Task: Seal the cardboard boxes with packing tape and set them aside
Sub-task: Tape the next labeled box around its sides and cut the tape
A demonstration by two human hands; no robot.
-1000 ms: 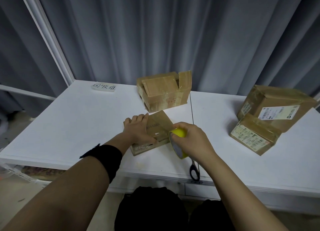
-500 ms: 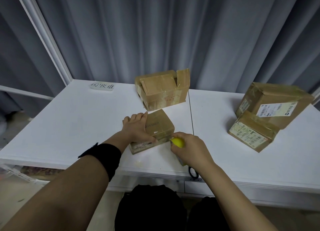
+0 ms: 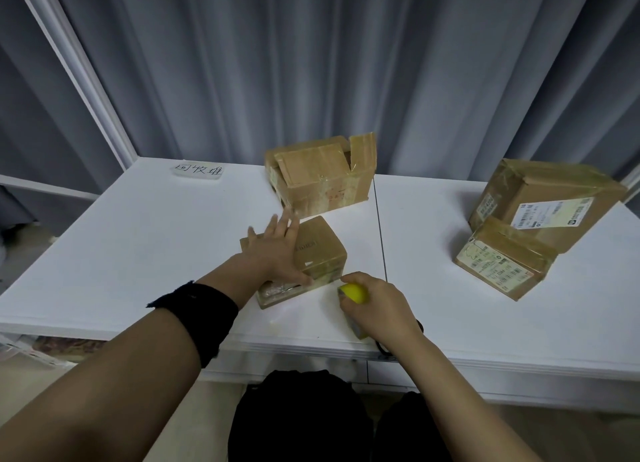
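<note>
Box (image 3: 322, 247) under flat LH (image 3: 273, 253); RH (image 3: 381, 305) grips tape (image 3: 353, 292).

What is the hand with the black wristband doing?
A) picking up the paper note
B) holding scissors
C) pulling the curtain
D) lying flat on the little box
D: the left hand lies with its fingers spread on top of the small box, while the right hand grips the yellow tape roll.
</note>
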